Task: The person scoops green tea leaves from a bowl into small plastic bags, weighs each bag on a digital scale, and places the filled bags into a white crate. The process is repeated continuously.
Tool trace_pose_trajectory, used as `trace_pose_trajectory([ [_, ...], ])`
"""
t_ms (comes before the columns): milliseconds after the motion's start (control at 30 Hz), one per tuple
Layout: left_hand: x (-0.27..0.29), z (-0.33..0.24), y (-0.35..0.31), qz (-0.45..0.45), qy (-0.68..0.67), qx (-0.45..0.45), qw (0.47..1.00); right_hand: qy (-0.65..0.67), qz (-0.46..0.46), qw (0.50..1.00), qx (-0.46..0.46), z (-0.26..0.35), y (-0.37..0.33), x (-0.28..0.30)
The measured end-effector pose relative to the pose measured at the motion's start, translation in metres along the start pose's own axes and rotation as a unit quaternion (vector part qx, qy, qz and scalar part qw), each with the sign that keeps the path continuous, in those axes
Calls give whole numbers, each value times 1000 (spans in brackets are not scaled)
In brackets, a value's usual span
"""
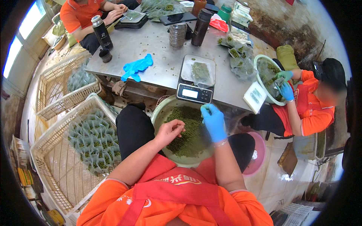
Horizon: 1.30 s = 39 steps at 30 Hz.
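My bare left hand (170,132) hovers over a pale green basin (155,119) between my knees, its fingers loosely curled and apart, holding nothing I can see. Loose green granules, like green peppercorns (184,130), lie in the basin. On my right hand (213,123) is a blue glove; its fingertips are pinched together above the basin's right side, and whatever is between them is too small to name. Just beyond stands a digital scale (195,94) at the table's edge. A clear plastic bag of green granules (200,71) lies on its pan.
On the steel table (154,41) are a blue glove (137,67), a thermos (102,33), a dark bottle (201,27) and a clear jar (178,35). Left, a crate (56,165) holds filled bags (94,141). Co-workers sit right (313,98) and far left (85,19). A pink basin (258,152) stands right.
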<state>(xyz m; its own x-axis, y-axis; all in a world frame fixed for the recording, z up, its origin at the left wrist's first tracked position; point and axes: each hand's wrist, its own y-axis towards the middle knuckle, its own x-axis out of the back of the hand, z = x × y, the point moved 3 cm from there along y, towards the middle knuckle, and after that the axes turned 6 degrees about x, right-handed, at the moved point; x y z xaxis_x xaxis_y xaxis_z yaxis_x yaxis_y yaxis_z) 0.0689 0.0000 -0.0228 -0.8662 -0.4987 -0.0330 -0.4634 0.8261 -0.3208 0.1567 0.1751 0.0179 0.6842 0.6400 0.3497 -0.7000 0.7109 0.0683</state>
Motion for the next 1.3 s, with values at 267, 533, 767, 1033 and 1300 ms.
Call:
trace_pose_trajectory([
  [267,2,6,4,2,-19,-12,1000,-112,43,992,32,29,18,-3],
  [533,2,13,5,-12,37,-12,999,-341,60,935,80,16,67,-17],
  [767,-2,9,8,12,37,-15,999,-241,30,968,69,28,37,-2],
  [1033,1,19,6,-9,42,-12,999,-295,19,951,91,17,63,-14],
  [1300,-8,14,5,0,86,-24,996,-115,-73,988,79,15,34,-5],
])
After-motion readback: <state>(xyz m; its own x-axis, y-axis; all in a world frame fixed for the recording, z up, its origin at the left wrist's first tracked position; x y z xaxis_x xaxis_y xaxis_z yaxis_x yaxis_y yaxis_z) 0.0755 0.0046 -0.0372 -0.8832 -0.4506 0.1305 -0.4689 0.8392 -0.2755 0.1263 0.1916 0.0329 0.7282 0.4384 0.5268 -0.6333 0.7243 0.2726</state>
